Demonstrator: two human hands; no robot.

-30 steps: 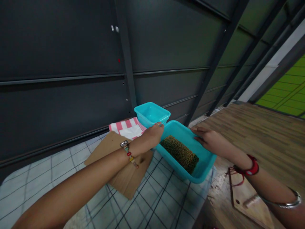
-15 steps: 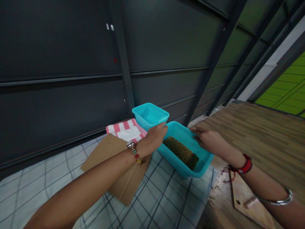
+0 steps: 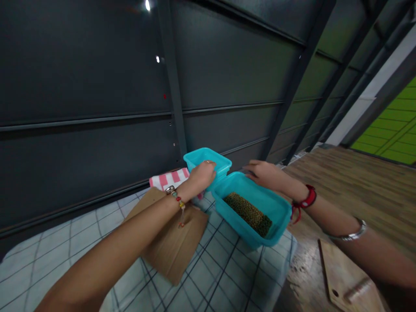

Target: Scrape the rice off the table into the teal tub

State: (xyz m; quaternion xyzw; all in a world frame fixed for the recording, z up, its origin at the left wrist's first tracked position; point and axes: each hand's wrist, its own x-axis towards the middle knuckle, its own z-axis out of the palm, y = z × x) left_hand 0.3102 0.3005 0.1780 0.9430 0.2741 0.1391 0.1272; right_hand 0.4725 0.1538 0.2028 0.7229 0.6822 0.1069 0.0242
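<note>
My left hand (image 3: 203, 175) is closed over the near side of the rear turquoise tub (image 3: 222, 163). Its fingertips are hidden, so I cannot tell whether they grip the rim or something else. A larger turquoise tub (image 3: 279, 216) stands in front, with a block of small greenish-brown grains, like mung beans (image 3: 248, 211), lying along its bottom. Over that tub's far rim hovers my right hand (image 3: 264, 174), its fingers bent and somewhat apart, with nothing seen in them. Beneath my left forearm lies a piece of brown cardboard (image 3: 177, 247).
A pink-and-white striped cloth (image 3: 170, 178) lies by the rear tub on the checked tablecloth (image 3: 211, 268). Dark metal wall panels (image 3: 97, 169) rise behind the table. To the lower right, a wooden board (image 3: 344, 268) rests below table height, beside the wood-look floor (image 3: 351, 186).
My left hand has moved from the front tub's rim, left to the rear tub. My right hand has shifted left along the front tub's far rim and lifted off. The view has tilted slightly.
</note>
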